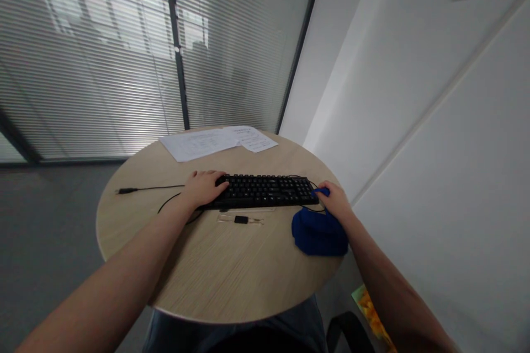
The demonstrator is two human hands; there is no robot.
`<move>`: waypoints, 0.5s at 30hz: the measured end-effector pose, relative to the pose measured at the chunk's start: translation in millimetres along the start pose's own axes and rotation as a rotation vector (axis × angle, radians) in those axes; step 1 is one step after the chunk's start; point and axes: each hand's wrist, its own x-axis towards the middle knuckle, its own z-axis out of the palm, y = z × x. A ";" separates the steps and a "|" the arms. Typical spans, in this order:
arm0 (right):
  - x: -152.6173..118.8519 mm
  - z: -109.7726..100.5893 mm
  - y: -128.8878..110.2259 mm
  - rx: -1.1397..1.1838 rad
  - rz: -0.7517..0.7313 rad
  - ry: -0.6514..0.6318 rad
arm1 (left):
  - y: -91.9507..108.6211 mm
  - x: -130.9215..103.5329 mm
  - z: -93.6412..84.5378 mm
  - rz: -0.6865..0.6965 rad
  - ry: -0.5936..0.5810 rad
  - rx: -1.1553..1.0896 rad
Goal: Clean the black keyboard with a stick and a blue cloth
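A black keyboard lies across the round wooden table. My left hand rests over its left end, fingers apart on top and thumb toward the keys. At the right end, my right hand pinches part of a blue cloth against the keyboard's edge; the rest of the cloth lies bunched on the tabletop nearer to me. The keyboard's cable loops behind my left wrist and by the right end, and its USB plug lies at the left.
Printed papers lie at the table's far edge. A small black object with clear strips sits just in front of the keyboard. A white wall rises close on the right, and window blinds stand behind the table.
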 end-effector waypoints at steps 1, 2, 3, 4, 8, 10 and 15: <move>9.1 -2.2 -4.2 -0.074 -0.043 -0.007 | 0.1 -0.2 0.1 -0.002 0.002 -0.004; 19.3 -3.6 -9.0 -0.146 -0.082 -0.009 | 0.3 -0.4 -0.1 0.000 0.004 -0.008; 30.1 -4.1 -14.5 -0.198 -0.111 -0.017 | 0.5 -0.6 -0.3 0.005 0.006 -0.009; 40.8 -3.3 -20.3 -0.232 -0.130 -0.024 | 0.7 -0.9 -0.7 0.008 0.007 -0.010; 73.7 10.7 -40.6 -0.300 -0.160 -0.095 | 1.6 -1.9 -2.2 0.007 0.003 -0.009; 80.9 20.0 -44.3 -0.313 -0.209 -0.170 | 2.0 -2.5 -2.5 0.006 0.004 -0.012; 81.5 26.4 -35.7 -0.275 -0.412 -0.402 | 2.0 -3.1 -1.6 -0.003 0.004 -0.025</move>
